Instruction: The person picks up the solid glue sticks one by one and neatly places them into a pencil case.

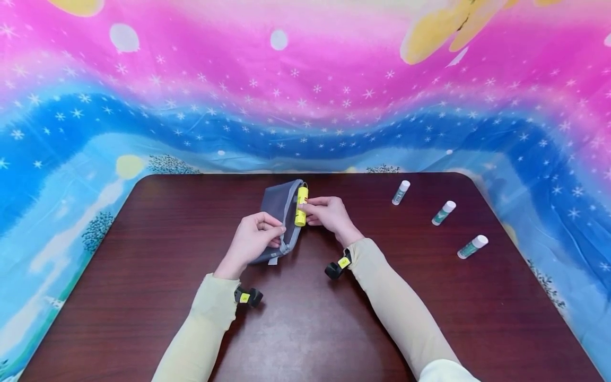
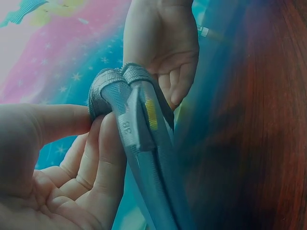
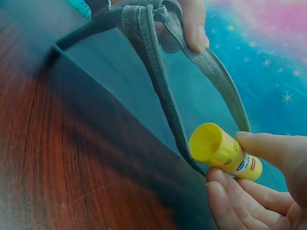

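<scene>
A grey mesh zip pouch [image 1: 279,199] stands tilted on the table, its zipped mouth spread apart on the right side. My left hand [image 1: 256,236] pinches the edge of that mouth between thumb and fingers, as the left wrist view also shows on the pouch [image 2: 139,129]. A yellow glue stick [image 1: 302,206] is at the opening, held by my right hand [image 1: 330,216] between thumb and fingertips. In the right wrist view the glue stick [image 3: 225,149] lies between the two zip edges, its yellow end pointing inward.
To the right, three white-and-green glue sticks stand apart on the dark wooden table [image 1: 143,297]: one farther back [image 1: 401,192], one midway [image 1: 444,213] and one nearer [image 1: 472,246]. A colourful cloth [image 1: 305,106] hangs behind the table and along its sides.
</scene>
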A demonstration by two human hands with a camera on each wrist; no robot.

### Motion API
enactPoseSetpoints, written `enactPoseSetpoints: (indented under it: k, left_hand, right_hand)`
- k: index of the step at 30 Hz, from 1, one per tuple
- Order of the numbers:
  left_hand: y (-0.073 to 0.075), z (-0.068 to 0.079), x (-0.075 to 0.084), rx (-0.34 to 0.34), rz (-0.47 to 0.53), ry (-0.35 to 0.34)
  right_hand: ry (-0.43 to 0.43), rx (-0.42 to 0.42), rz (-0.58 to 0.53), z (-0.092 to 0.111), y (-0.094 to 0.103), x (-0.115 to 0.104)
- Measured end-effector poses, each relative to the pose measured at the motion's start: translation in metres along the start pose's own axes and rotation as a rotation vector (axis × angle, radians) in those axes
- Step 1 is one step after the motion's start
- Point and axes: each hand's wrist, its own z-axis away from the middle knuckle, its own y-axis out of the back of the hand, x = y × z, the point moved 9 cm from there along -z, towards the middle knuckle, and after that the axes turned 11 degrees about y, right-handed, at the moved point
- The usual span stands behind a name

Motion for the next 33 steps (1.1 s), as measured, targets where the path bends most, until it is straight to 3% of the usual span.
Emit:
enactPoseSetpoints:
  k: [16, 33]
  left_hand:
    - [0.000, -0.003, -0.002, 0.008, 0.037, -0.007]
    - [0.009, -0.001, 0.002, 0.032, 0.070, -0.029]
  right_hand:
    - [0.035, -0.002, -0.049, 0.002, -0.006, -0.004]
    - [0.122, 0.033, -0.074, 0.016, 0.019, -0.022]
